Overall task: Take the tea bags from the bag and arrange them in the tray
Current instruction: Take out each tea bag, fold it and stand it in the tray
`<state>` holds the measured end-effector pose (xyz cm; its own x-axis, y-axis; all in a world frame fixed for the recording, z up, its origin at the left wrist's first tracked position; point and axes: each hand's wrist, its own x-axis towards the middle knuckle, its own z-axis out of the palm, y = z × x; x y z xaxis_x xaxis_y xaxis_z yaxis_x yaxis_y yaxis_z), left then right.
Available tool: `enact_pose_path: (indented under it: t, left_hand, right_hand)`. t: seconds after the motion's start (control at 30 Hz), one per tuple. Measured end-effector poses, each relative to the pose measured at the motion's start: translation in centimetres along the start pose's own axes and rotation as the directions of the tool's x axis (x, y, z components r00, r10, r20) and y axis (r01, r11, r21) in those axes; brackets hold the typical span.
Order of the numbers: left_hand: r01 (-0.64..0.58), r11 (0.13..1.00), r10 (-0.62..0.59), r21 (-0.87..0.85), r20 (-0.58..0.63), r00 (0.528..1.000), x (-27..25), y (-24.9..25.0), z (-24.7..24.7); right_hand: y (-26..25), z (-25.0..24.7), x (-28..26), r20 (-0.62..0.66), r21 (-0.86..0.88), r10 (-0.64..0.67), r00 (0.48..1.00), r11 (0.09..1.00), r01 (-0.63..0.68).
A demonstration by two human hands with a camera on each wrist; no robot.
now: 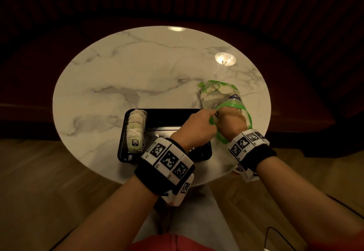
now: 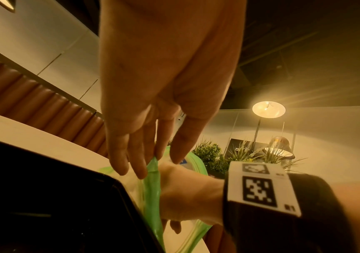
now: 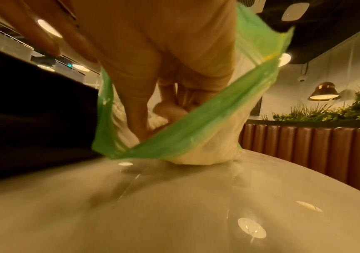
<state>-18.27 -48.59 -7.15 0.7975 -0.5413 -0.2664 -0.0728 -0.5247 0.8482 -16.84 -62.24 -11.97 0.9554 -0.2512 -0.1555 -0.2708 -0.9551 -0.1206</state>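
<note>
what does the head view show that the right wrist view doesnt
Only the head view shows the row of tea bags standing along the left side of the black tray, and the left hand at the green rim of the bag. Only the right wrist view shows the fingers of the right hand curled inside the bag's mouth, reaching white tea bags there. Both show the right hand, the green-rimmed bag and the marble table.

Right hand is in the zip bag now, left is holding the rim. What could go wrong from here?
1. The left hand holds the bag's green rim only at its fingertips; it may slip and close on the right hand.
2. The bag lies loose on the table and could drag.
3. A withdrawing hand might disturb the tea bag row in the tray.
</note>
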Motion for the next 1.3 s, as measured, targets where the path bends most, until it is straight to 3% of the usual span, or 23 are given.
enact_pose_path:
  t: [0.17, 0.37, 0.5, 0.6, 0.7, 0.83, 0.93, 1.1, 1.3]
  left_hand:
    - [-0.01, 1.0, 0.01, 0.01, 0.014, 1.0, 0.6, -0.2, 0.0]
    - [-0.008, 0.999, 0.009, -0.038, 0.029, 1.0, 1.1, -0.6, -0.5]
    - [-0.041, 0.997, 0.042, -0.058, 0.017, 0.999, 1.5, -0.3, -0.6]
    - [-0.013, 0.996, 0.012, -0.087, -0.006, 1.0, 1.7, -0.4, -0.7]
    - [-0.031, 0.991, 0.024, -0.131, -0.05, 0.998, 1.8, -0.6, -0.9]
    - [-0.148, 0.971, 0.123, -0.186, -0.141, 0.982, 1.7, -0.5, -1.3]
    - [-0.213, 0.946, 0.202, -0.246, -0.072, 0.977, 1.3, -0.4, -1.7]
    - [-0.205, 0.902, 0.224, -0.381, 0.006, 0.975, -0.1, -0.8, -3.2]
    - [-0.17, 0.854, 0.091, -0.492, -0.181, 0.979, -1.4, -2.2, -4.6]
  right_hand:
    - [0.0, 0.1, 0.9, 0.115, 0.038, 0.052, 0.992, 0.998, -0.057]
    - [1.7, -0.5, 0.4, -0.023, 0.309, -0.01, 1.0, 0.951, 0.017]
    - [3.0, -2.3, -1.3, -0.064, 0.568, 0.045, 0.997, 0.823, -0.001]
    - [3.9, -3.2, -2.3, 0.014, 0.759, 0.118, 0.993, 0.645, -0.088]
    - [4.5, -4.3, -3.8, 0.089, 0.892, 0.066, 0.994, 0.439, -0.109]
    - [4.6, -5.2, -5.2, 0.169, 0.956, -0.017, 0.985, 0.246, -0.16]
    - [3.7, -5.5, -5.7, 0.204, 0.974, -0.066, 0.977, 0.116, -0.196]
    - [1.3, -5.5, -5.9, 0.227, 0.974, -0.143, 0.963, 0.018, -0.226]
    - [-2.7, -5.0, -5.8, 0.191, 0.978, -0.276, 0.942, -0.03, -0.207]
